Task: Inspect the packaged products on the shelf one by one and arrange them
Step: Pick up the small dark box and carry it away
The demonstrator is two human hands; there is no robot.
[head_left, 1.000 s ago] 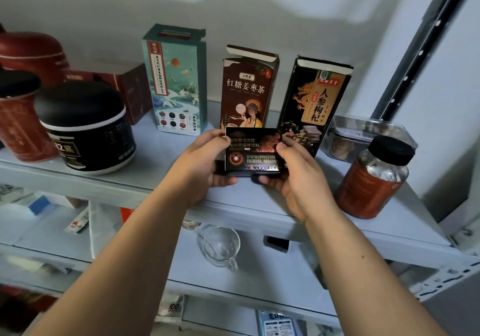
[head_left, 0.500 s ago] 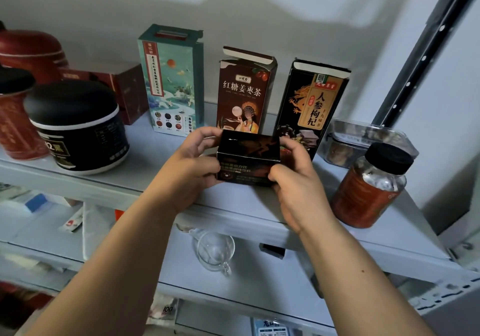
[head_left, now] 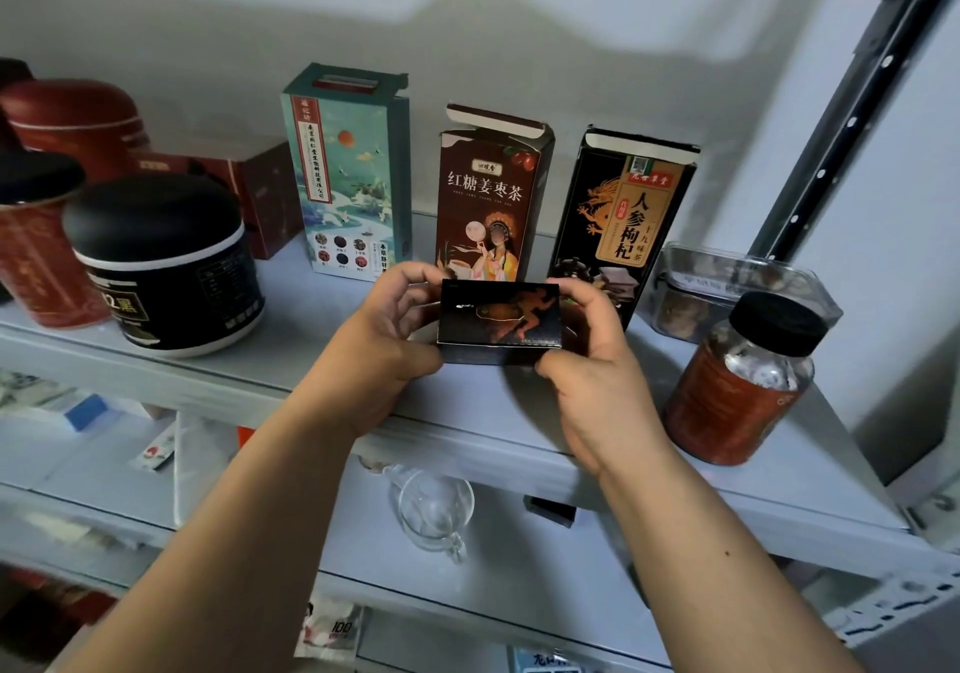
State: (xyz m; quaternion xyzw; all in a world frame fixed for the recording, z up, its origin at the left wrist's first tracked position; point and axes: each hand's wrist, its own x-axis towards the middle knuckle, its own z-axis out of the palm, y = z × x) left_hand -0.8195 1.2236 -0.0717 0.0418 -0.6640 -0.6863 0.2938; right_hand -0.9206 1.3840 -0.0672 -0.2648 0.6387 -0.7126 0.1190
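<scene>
- A small dark box [head_left: 498, 321] is held between both hands over the near part of the upper shelf [head_left: 467, 433], its broad face (dark, with an orange figure printed on it) turned up toward the camera.
- The left hand [head_left: 384, 355] grips the box's left end, fingers curled over the far edge and thumb at the near corner.
- The right hand [head_left: 597, 360] grips the right end in the same way.
- Whether the box's underside touches the shelf cannot be told.
- Just beyond the box stand a brown-red carton [head_left: 491, 194] and a black dragon carton [head_left: 618, 215], both upright with top flaps open.
- A teal carton [head_left: 345, 173] stands farther left, and a black-lidded tub [head_left: 166, 261] sits at the left.
- An amber jar [head_left: 743, 381] stands to the right of the right hand, apart from it.
</scene>
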